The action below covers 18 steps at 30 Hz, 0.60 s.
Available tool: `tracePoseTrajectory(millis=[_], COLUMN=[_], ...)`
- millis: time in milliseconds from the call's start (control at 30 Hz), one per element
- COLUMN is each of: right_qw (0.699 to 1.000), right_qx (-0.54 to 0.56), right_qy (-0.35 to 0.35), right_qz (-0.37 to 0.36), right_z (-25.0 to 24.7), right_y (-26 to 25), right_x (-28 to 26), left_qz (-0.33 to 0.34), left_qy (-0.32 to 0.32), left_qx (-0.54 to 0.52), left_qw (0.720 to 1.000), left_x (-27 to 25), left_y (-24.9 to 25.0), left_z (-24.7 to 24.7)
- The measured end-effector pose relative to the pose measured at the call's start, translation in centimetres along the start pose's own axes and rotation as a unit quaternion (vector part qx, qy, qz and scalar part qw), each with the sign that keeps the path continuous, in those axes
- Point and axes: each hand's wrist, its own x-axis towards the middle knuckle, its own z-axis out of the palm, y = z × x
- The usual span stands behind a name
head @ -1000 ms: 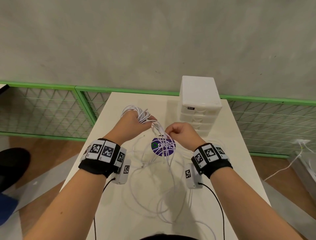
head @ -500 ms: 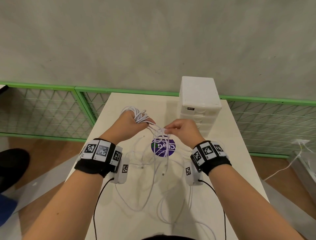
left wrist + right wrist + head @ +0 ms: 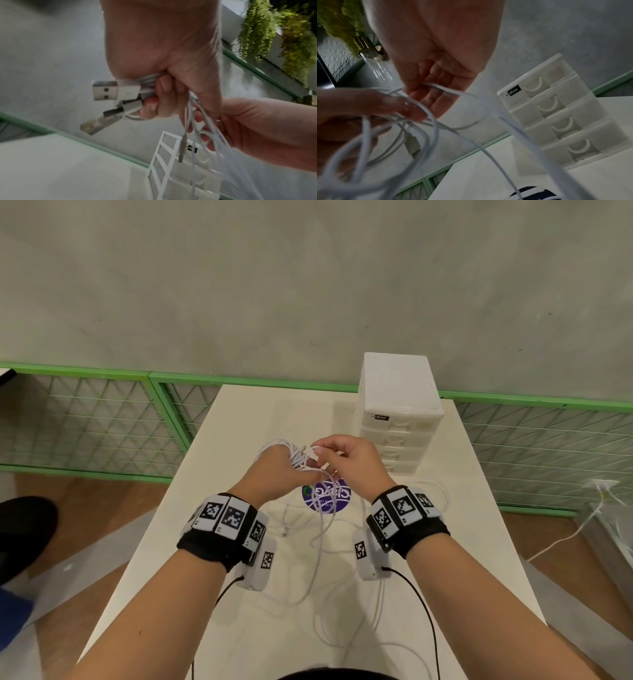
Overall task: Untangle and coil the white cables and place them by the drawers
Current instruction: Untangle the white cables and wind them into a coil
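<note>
My left hand [image 3: 277, 470] grips a bundle of white cables [image 3: 291, 451] above the table, fingers curled round the loops. In the left wrist view two USB plugs [image 3: 109, 92] stick out of that fist [image 3: 159, 94]. My right hand [image 3: 346, 457] is close beside it, pinching a white cable strand [image 3: 447, 89] between fingers and thumb. Loose cable loops [image 3: 318, 535] hang from both hands down onto the table. The white drawer unit [image 3: 397, 409] stands just right of and beyond the hands.
The cream table [image 3: 239, 422] carries a round purple sticker [image 3: 327, 494] under the hanging cables. Green mesh fencing [image 3: 102, 422] runs behind the table below a grey wall. Another white cable [image 3: 575, 529] lies on the floor at right.
Both hands have risen and moved away from me; the right hand has closed in on the left hand's bundle, lifting a strand up to it.
</note>
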Motion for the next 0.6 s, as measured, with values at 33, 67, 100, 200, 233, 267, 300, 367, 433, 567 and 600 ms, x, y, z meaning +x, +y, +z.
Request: tracePoseTrajectory(millis=[33, 67, 100, 200, 233, 267, 300, 367, 433, 567, 600], right_qw=[1.0, 1.0, 0.999, 0.992, 0.986, 0.976, 0.96, 0.913, 0.886, 0.919, 0.925], right_qx=[-0.006, -0.012, -0.015, 0.023, 0.046, 0.077, 0.116, 0.184, 0.162, -0.113, -0.149], right_qy=[0.007, 0.02, 0.041, 0.128, 0.16, 0.201, 0.253, 0.36, 0.423, 0.31, 0.293], right_qz=[-0.004, -0.007, -0.01, -0.01, -0.008, -0.003, 0.009, 0.053, 0.1, 0.213, 0.188], right_z=[0.0, -0.1, -0.3, -1.3, -1.8, -2.5, -3.3, -5.7, -7.7, -8.1, -7.4], right_y=[-0.1, -0.1, -0.1, -0.3, -0.6, -0.8, -1.0, -0.5, 0.8, 3.5, 3.7], right_x=[0.0, 0.0, 0.1, 0.3, 0.4, 0.7, 1.0, 1.6, 1.6, 0.6, 0.3], left_qz=[0.001, 0.002, 0.004, -0.008, -0.02, -0.034, -0.04, -0.042, -0.048, -0.026, -0.009], left_qy=[0.002, -0.001, -0.008, -0.036, -0.044, -0.051, -0.052, -0.039, -0.013, 0.015, 0.017], left_qx=[-0.018, -0.029, -0.03, 0.026, 0.068, 0.117, 0.16, 0.18, 0.177, 0.201, 0.209], left_qw=[1.0, 1.0, 1.0, 0.999, 0.996, 0.991, 0.985, 0.982, 0.983, 0.979, 0.978], left_x=[0.1, 0.0, 0.0, -0.1, 0.0, -0.3, -0.6, -1.0, -1.0, -0.5, -0.3], left_y=[-0.2, -0.2, -0.3, -1.0, -1.5, -1.7, -2.1, -3.4, -4.2, -3.7, -3.2], left_z=[0.3, 0.3, 0.3, 0.4, 0.6, 0.9, 1.2, 1.6, 1.2, 0.4, 0.4])
